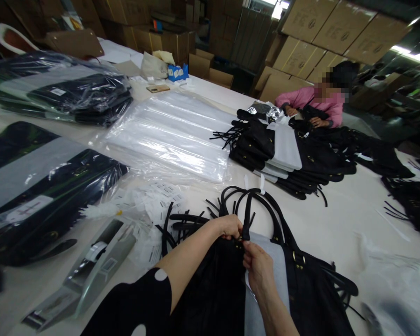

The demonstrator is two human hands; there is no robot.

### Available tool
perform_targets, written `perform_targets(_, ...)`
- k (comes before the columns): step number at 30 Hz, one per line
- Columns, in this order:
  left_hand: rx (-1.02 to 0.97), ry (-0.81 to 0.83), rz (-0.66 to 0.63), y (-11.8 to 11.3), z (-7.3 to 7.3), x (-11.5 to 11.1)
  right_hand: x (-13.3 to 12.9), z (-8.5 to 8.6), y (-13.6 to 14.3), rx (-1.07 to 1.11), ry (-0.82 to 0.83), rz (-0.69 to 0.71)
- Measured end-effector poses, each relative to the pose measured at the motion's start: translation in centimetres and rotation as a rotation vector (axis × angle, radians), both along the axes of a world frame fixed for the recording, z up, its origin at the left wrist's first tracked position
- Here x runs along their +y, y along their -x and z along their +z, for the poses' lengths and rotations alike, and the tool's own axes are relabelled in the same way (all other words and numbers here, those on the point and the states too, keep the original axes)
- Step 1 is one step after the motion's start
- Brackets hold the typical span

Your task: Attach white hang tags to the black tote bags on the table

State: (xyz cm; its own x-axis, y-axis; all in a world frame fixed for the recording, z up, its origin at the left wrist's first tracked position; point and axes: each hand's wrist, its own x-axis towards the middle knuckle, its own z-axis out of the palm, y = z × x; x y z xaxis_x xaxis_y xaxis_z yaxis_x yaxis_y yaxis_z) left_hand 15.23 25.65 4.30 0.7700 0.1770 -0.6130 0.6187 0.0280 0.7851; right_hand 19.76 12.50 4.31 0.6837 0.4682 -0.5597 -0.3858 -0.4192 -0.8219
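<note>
A black bag [210, 280] with looped handles and a grey band [278, 261] lies on the table right below me. My left hand [231, 227] pinches the base of one black handle [248, 212] near brass fittings. Just to its lower right, my right hand [258, 266] is closed at the same strap base, over the grey band. The fingertips of both hands nearly meet there. White tags [262, 183] hang on the handle loops. What exactly the right fingertips grip is too small to tell.
A tape dispenser [87, 275] and paper labels [157, 200] lie left. Clear plastic sleeves [175, 133] cover the middle. Stacked black bags [255, 144] sit ahead right, near a person in pink [296, 97]. Plastic-wrapped bags [73, 88] fill the left; a phone [158, 88] lies far back.
</note>
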Motion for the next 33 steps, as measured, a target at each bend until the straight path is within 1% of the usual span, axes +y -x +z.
perform_targets(2, -0.012, -0.022, 0.041, 0.2, -0.1, -0.2, -0.1, 0.1, -0.1, 0.004, 0.001, 0.037)
perform_targets(5, -0.07, -0.067, 0.155, 1.0, 0.0, -0.4, -0.6, 0.5, -0.4, -0.042, 0.03, 0.127)
perform_targets(8, -0.134, -0.087, 0.301, 2.6, -0.1, -0.7, -1.1, 1.1, -0.6, -0.16, 0.065, 0.255)
perform_targets(10, -0.153, -0.062, 0.408, 3.7, -0.2, -0.9, -1.1, 1.5, -0.5, -0.274, 0.093, 0.334)
perform_targets(13, -0.167, 0.049, 0.549, 4.9, -0.2, -1.3, -0.7, 1.8, -0.3, -0.469, 0.138, 0.406)
perform_targets(17, -0.225, 0.277, 0.658, 5.4, -0.1, -1.7, -0.3, 1.9, 0.0, -0.666, 0.162, 0.466)
perform_targets(20, -0.299, 0.415, 0.701, 5.5, 0.1, -1.9, -0.7, 1.7, 0.5, -0.721, 0.222, 0.504)
perform_targets(23, -0.36, 0.514, 0.709, 6.0, 0.4, -2.1, -1.6, 1.5, 1.5, -0.761, 0.383, 0.558)
perform_targets(25, -0.378, 0.552, 0.703, 6.6, 0.8, -2.4, -2.0, 1.4, 2.2, -0.793, 0.475, 0.59)
perform_targets(27, -0.371, 0.562, 0.695, 7.5, 1.1, -3.0, -2.1, 1.3, 2.8, -0.753, 0.484, 0.546)
perform_targets(29, -0.343, 0.545, 0.691, 8.5, 1.2, -3.8, -1.9, 1.2, 3.2, -0.647, 0.44, 0.459)
perform_targets(31, -0.307, 0.511, 0.684, 9.5, 0.9, -4.7, -1.5, 0.9, 3.4, -0.544, 0.38, 0.382)
perform_targets(33, -0.278, 0.472, 0.681, 10.3, 0.4, -5.5, -1.3, 0.5, 3.2, -0.465, 0.323, 0.335)
